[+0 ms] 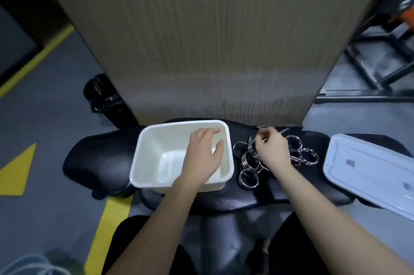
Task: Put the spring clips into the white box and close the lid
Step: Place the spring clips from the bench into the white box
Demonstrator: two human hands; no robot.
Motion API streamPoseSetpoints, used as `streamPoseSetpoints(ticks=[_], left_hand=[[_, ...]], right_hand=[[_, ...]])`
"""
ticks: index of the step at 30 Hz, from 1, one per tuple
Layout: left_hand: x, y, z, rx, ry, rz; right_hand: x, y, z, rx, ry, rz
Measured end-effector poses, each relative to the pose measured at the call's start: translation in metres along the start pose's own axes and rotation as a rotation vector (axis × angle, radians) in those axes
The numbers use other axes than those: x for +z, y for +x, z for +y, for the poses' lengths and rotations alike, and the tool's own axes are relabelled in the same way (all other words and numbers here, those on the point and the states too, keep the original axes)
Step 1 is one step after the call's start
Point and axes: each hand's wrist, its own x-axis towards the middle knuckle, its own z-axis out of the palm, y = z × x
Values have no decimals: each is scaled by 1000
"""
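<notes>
The white box stands open on a black padded seat, and what shows of its inside holds nothing. My left hand hovers over the box's right half, palm down, fingers apart, holding nothing. To the right of the box lies a pile of silver ring-shaped spring clips. My right hand rests on that pile with fingers curled down onto the clips. Whether it grips one is hidden under the hand. The box's lid lies flat at the far right, apart from the box.
A black padded seat carries everything. Just behind it rises a tall brown board. A black bin bag sits at the left on the grey floor with yellow markings. Black metal frames stand at the right.
</notes>
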Motion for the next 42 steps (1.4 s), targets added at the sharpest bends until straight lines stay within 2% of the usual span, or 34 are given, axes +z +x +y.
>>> streamPoseSetpoints(ticks=[1,3,5,10,14,17,20,22,24,27,30,34,36,42], left_hand=[[-5,-13,2,-21,8,-19],[-9,-36,0,-54,86,-67],[-10,-55,-5,-104,164,-138],[-6,-83,-16,-88,414,-320],[-2,-78,-7,-163,421,-386],[-3,-75,-8,-193,397,-427],[-8,-74,-9,-250,265,-441],[-13,-73,-10,-296,47,-393],[-21,-70,-9,-343,-238,-298],[-31,-66,-7,-328,-435,-149],[-45,-59,-4,-230,-439,-103],[-62,-48,-5,-50,-308,-109],[-69,-44,-5,-41,-304,-163],[-96,-48,-17,-117,-632,-533]], right_hand=[[-5,-14,5,23,-84,-84],[-4,-37,17,-55,-244,-263],[0,-48,30,-139,-308,-329],[-14,-41,33,-218,-299,-227],[-38,-48,14,-314,-113,-31],[-57,-57,-15,-314,89,-16],[-77,-61,-47,-207,558,-84],[-88,-62,-64,-127,888,-151],[-92,-62,-73,-74,1061,-235],[-87,-69,-76,-24,1186,-455],[-80,-80,-81,14,1294,-646],[-74,-85,-87,0,1307,-798],[-73,-84,-90,4,1311,-827],[-63,-73,-95,36,1338,-815]])
